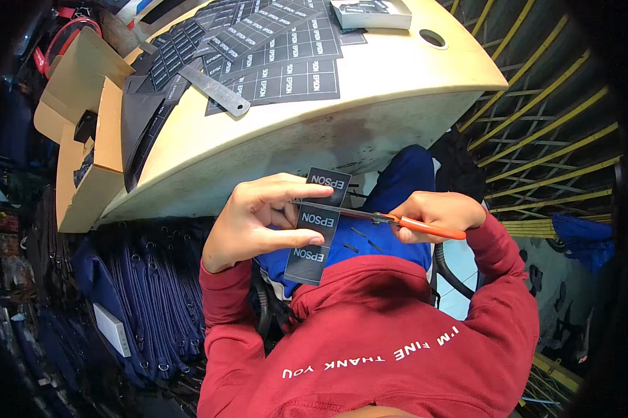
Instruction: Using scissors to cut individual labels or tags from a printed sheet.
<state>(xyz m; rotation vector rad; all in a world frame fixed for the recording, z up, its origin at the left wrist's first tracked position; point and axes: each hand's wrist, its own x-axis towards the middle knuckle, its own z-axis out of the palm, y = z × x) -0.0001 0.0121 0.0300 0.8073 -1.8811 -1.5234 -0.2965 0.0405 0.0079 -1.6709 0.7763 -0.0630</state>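
My left hand (261, 219) pinches a narrow black strip (317, 221) of printed labels between thumb and fingers, above my lap. White lettering repeats in the boxes along the strip, which stands nearly upright and tilts a little. In my right hand (436, 212) is a pair of scissors (432, 228) with orange handles. Their blades point left and lie across the strip, at the line between its top two labels. Whether the blades have cut through there, I cannot make out. A few thin dark offcuts (359, 240) lie on my blue trousers.
On the pale table (390, 66) ahead lie overlapping black label sheets (286, 80), a steel ruler (215, 90) and a small white box (373, 14). An open cardboard box (108, 125) stands at its left. Dark blue straps (150, 299) hang at lower left; a yellow folding gate (537, 125) is at right.
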